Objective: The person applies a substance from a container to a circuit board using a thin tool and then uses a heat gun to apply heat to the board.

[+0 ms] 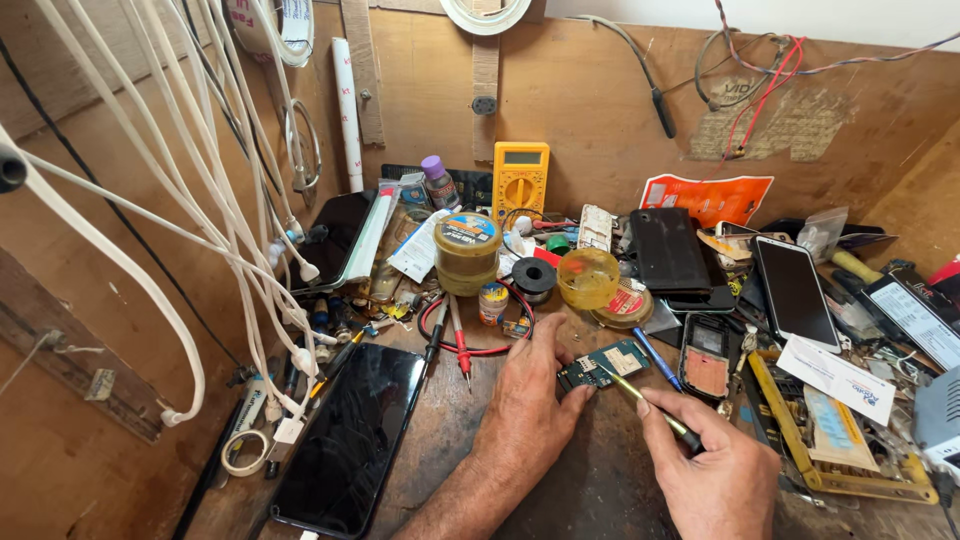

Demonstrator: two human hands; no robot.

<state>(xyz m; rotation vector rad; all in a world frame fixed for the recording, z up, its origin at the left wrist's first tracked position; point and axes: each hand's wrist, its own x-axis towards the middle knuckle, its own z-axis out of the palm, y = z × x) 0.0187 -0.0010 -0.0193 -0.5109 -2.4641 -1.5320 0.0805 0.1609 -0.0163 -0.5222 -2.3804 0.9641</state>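
My left hand (532, 400) rests on the wooden bench (440, 430) and pins a small green circuit board (606, 362) with its fingertips. My right hand (712, 462) grips a thin yellow-green tool (648, 399) like a pen, its tip touching the board's lower middle. A blue pen-like tool (657, 360) lies just right of the board.
A black phone (352, 438) lies face up at left under hanging white cables (200, 200). Behind the board stand a yellow multimeter (520, 178), round tins (467, 250), red and black probes (457, 340) and a yellow lid (588, 277). Phones (795, 290), a phone shell (706, 362) and papers crowd the right.
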